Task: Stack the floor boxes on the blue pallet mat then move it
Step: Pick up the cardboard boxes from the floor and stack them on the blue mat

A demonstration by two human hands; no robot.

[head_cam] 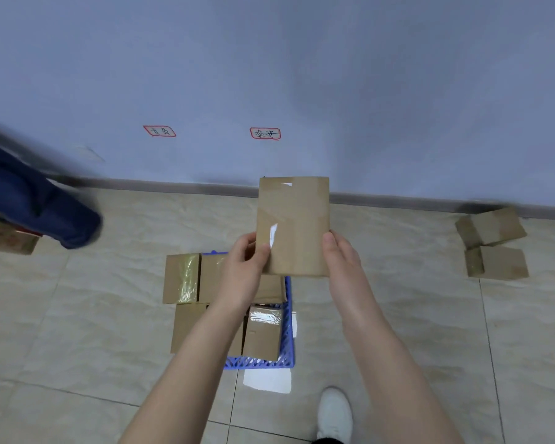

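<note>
This looked like a parcel-sorting or stockroom space, not a home. A bare pale-blue wall met a beige tiled floor at a dark skirting board. Two handwritten, red-bordered labels were stuck low on the wall. Taped cardboard boxes lay on the floor near the skirting, and others sat on a blue plastic pallet mat.

- Cool, even, rather dim light; soft shadows mottle the wall at 12 o'clock.
- A white glare patch lies on a floor tile at 6 o'clock, and tape on the cardboard box glints.
- Motion blur smears the trouser leg at 9 o'clock.
- Wide-angle distortion bows the baseboard.
</note>
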